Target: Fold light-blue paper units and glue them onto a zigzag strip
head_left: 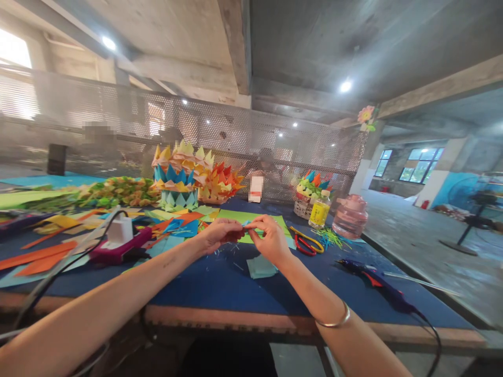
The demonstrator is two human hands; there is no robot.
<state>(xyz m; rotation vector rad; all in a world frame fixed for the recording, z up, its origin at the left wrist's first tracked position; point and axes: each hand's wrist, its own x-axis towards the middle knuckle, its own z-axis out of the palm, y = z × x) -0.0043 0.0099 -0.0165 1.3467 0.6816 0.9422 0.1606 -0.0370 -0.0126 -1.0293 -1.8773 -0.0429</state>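
One stack of pale blue paper (261, 267) lies just nearer than the grip, apparently for easy reach; left hand (222, 233) and right hand (271, 238) hold a small paper piece (248, 223) in a nearly closed pinch; scissors (306, 236) lie rightward, paper crowns (175, 175) beyond, leftward.

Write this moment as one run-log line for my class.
left hand: pinching small light-blue paper piece; right hand: pinching same piece; nearby: pale-blue square paper stack; rightward: navy red-triggered glue gun
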